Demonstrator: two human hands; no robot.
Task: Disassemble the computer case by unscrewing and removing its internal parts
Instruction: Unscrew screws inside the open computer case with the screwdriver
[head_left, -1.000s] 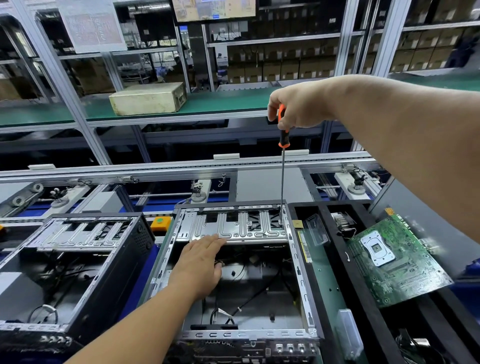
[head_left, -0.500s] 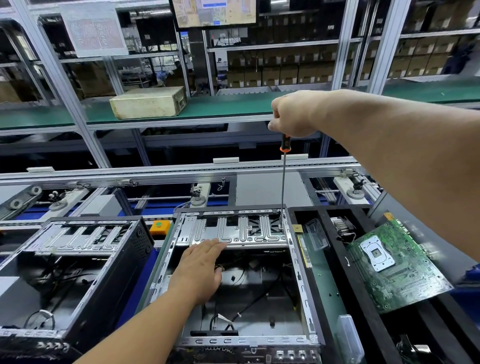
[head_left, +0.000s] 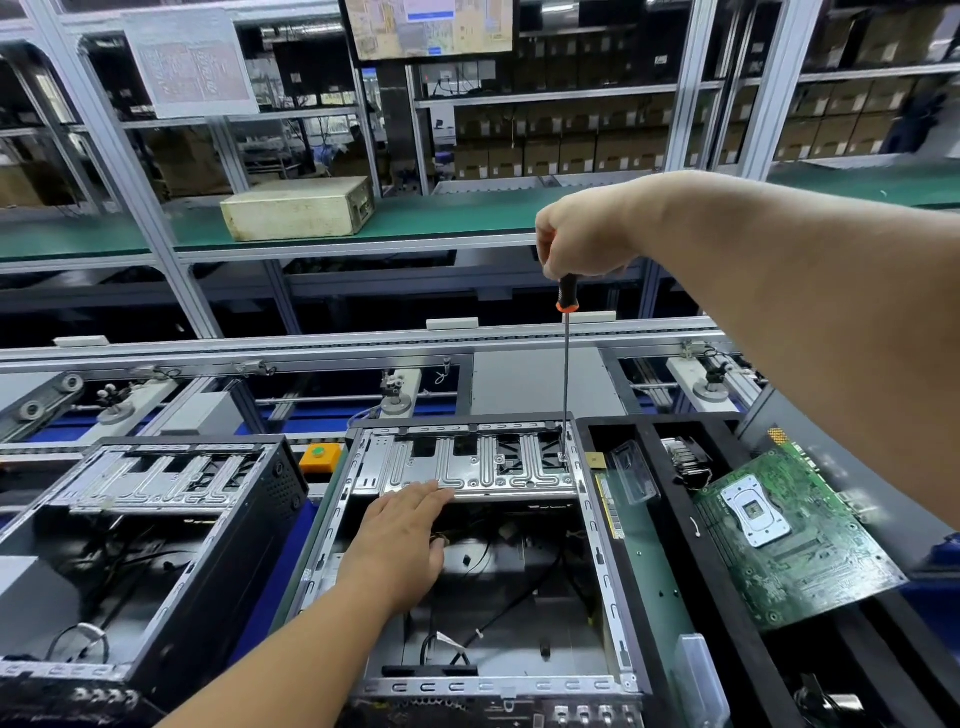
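An open computer case (head_left: 602, 566) lies in front of me with loose black cables inside. A ribbed silver drive bracket (head_left: 478, 465) spans its far end. My right hand (head_left: 582, 236) is closed around the black and orange handle of a long screwdriver (head_left: 565, 374). It stands upright, with its tip on a screw at the bracket's right end. My left hand (head_left: 402, 545) rests flat, fingers together, on the bracket's near edge and holds nothing.
A second open case (head_left: 171, 519) stands to the left. On the right, a black tray (head_left: 670, 525) holds a green motherboard (head_left: 789, 535), a cooler and clear plastic pieces. A conveyor rail (head_left: 363, 343) and shelving with a beige box (head_left: 298, 208) lie beyond.
My right hand has come down and the screwdriver tip has settled onto the screw at the bracket's right end. My left hand has stayed on the bracket's near edge.
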